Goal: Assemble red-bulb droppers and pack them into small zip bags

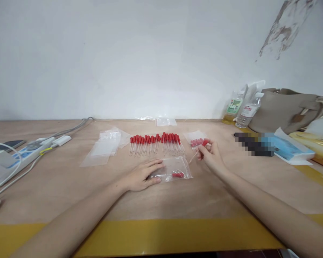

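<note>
My left hand lies flat with fingers apart on one end of a clear zip bag, holding it against the table. Inside that bag a red-bulbed piece shows, its thin part hard to make out. Just right of the bag's open end, my right hand pinches a dropper by its red bulb, with its thin tube slanting down toward the bag. Behind the bag, several droppers with red bulbs lie in a row. Another bag with several red bulbs lies behind my right hand.
Flat clear bags are piled at left, and more bags lie by the wall. A power strip with cables is far left. Bottles, a grey bag and a blue tissue pack stand at right.
</note>
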Demonstrator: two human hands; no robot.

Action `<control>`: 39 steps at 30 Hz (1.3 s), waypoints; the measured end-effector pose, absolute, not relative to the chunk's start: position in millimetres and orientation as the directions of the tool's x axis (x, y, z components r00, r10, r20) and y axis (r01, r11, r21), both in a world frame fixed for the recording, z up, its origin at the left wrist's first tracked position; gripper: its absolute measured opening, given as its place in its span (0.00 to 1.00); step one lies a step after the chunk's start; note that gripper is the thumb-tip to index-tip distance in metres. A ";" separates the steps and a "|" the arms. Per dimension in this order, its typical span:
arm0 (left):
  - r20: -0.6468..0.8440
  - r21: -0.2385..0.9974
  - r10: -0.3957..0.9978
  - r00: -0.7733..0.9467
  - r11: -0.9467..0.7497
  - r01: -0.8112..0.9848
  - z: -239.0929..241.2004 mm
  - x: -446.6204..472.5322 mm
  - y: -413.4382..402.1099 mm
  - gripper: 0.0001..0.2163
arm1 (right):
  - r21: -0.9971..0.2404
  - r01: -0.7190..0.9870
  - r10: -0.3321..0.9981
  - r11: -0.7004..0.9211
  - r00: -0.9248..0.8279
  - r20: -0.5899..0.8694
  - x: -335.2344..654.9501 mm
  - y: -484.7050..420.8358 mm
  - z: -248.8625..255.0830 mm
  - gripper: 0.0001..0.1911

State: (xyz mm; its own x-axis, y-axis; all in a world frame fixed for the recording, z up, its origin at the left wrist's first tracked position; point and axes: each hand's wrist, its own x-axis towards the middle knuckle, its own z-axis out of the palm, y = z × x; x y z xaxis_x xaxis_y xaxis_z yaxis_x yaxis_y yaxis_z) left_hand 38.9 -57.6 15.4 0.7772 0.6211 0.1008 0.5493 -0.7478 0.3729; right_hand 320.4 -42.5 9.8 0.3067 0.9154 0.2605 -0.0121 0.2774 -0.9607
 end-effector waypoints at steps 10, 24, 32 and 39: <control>0.269 0.456 0.624 0.733 -0.753 0.474 14.1 40.3 -59.1 0.24 | -0.985 -0.154 0.997 -0.075 0.003 -0.076 316.3 -60.3 4.2 0.18; 0.273 0.466 0.620 0.736 -0.754 0.463 17.0 43.3 -59.2 0.19 | -0.931 0.279 0.915 0.236 -0.387 0.116 316.1 -56.5 -1.8 0.16; 0.287 0.508 0.618 0.732 -0.746 0.431 19.8 45.0 -59.6 0.11 | -0.800 0.560 0.975 0.215 -0.070 0.213 323.5 -12.7 21.0 0.07; 0.267 0.523 0.632 0.728 -0.729 0.442 20.2 42.3 -60.2 0.10 | -0.633 0.773 0.968 0.029 0.137 0.212 287.3 38.6 35.1 0.08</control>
State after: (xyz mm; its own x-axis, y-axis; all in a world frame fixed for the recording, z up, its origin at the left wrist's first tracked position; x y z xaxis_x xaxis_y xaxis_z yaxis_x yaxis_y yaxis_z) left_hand 42.3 -60.2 20.2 0.7277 0.6319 0.2668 0.4417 -0.7293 0.5225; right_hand 287.3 38.6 35.1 0.1371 0.9677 0.2118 0.7734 0.0290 -0.6333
